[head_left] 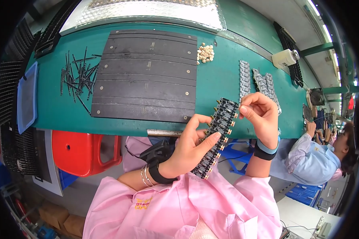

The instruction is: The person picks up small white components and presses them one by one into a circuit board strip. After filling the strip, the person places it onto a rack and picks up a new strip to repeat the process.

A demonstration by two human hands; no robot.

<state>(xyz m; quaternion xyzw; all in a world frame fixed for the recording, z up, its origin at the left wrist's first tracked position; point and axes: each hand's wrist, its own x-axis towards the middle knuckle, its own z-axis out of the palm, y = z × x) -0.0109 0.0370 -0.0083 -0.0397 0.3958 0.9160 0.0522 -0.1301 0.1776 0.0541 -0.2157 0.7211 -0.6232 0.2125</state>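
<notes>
A black segmented strip (226, 113), much like a model tank track, slants above the table's near edge. Brass-coloured bits stick out along both its sides. My left hand (187, 151) is closed around its middle, thumb across the upper face and fingers behind. At the strip's far right corner, my right hand (262, 116) has thumb and forefinger pinched together. Whether a small piece is between those fingertips cannot be made out. Similar grey segmented strips (244, 75) lie on the green table (218, 85) beyond my right hand.
A dark grooved plate (147, 75) covers the table's middle, with thin black rods (79, 75) to its left and small beige pieces (205, 53) to its right. A white bottle (284, 59) stands far right. Below are a red stool (81, 153) and, rightward, a co-worker (319, 155).
</notes>
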